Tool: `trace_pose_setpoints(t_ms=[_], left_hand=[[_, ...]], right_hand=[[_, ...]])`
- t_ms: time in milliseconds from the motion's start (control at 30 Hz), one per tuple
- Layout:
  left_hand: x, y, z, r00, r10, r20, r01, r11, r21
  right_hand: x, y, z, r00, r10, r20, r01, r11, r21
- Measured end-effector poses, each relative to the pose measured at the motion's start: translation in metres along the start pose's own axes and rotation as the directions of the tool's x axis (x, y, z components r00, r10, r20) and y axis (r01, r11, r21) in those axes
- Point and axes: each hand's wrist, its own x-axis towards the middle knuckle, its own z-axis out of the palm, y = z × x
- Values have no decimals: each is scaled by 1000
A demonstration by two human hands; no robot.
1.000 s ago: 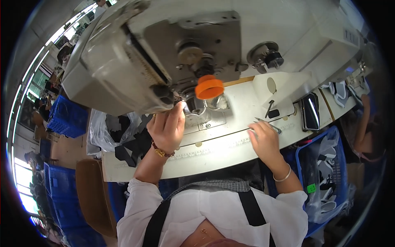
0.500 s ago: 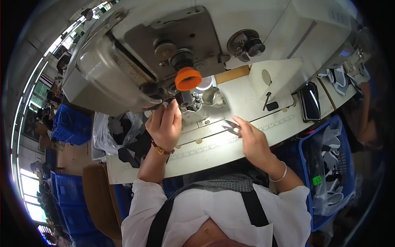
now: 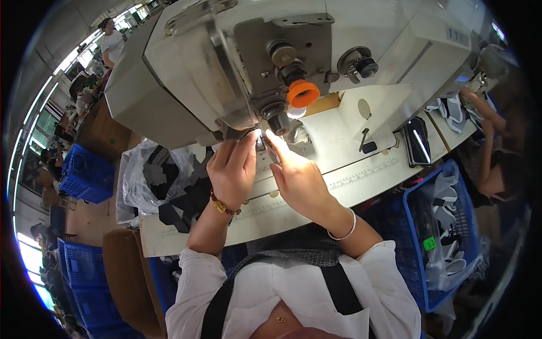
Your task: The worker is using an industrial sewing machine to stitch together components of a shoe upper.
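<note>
Both my hands meet under the head of a large pale sewing machine [image 3: 186,62], by its lit needle area. My left hand [image 3: 232,172] is closed in a pinch, fingertips up against the machine's foot; a dark edge shows there, but what it holds is mostly hidden. My right hand [image 3: 305,183] is closed around small metal thread snips [image 3: 271,149], their blades pointing up beside the left fingertips. Above the hands sits an orange cup-shaped part [image 3: 303,94] on the machine's face.
Black cut pieces [image 3: 189,203] and a clear plastic bag [image 3: 135,183] lie left on the table. A phone [image 3: 416,142] lies right, above a blue basket [image 3: 415,248] of grey-white pieces. A cardboard box [image 3: 127,282] stands lower left. Another person's arm [image 3: 486,116] shows far right.
My right hand has moved left and up with the snips, from over the table to the needle area beside my left hand. My left hand stays pinched there; the view has shifted somewhat.
</note>
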Motion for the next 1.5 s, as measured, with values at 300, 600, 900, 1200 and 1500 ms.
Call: trace_pose_setpoints(t_ms=[300,600,900,1200,1500], left_hand=[[2,1,-2,1000,6,-9,-6,1000,1],[2,-2,0,998,40,-40,-40,999,-11],[2,0,0,999,27,-43,-27,1000,1],[1,2,0,999,9,-31,-9,1000,-10],[-1,-1,5,993,106,-60,-100,990,99]], right_hand=[[14,-2,9,998,-40,-46,33,988,-153],[11,9,-6,983,183,20,-173,885,432],[24,21,-25,932,306,197,-332,495,803],[67,50,-39,912,139,385,-393,564,727],[129,78,-56,608,110,787,-717,501,484]])
